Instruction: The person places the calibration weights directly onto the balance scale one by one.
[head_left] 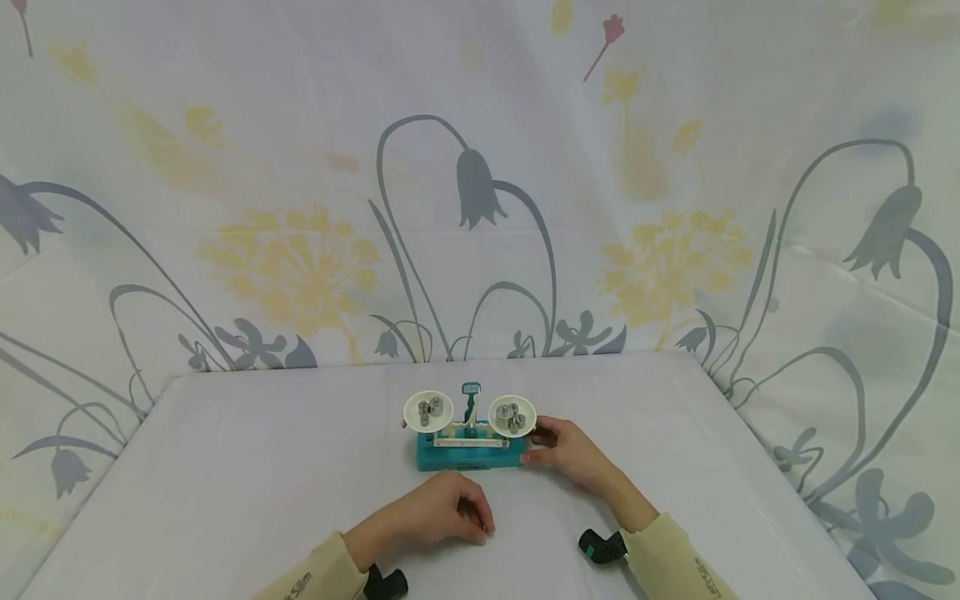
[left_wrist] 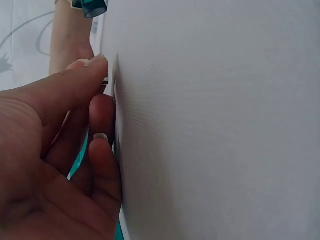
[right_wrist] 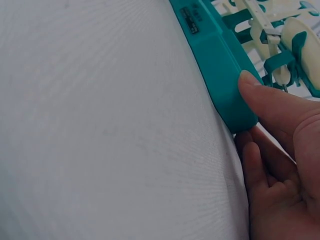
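A teal toy balance scale stands on the white table. Its left pan and right pan each carry several small silver weights. At the scale's right end my right hand grips the base, thumb on the front side and fingers around the end; the right wrist view shows the thumb pressed on the teal base. My left hand rests low on the table in front of the scale. Between its thumb and finger it pinches a small shiny metal piece, mostly hidden by the fingertips.
The white tabletop extends around the scale on both sides. Behind it hangs a flower-patterned cloth, which also borders the table at left and right. Dark wrist devices sit by both sleeves.
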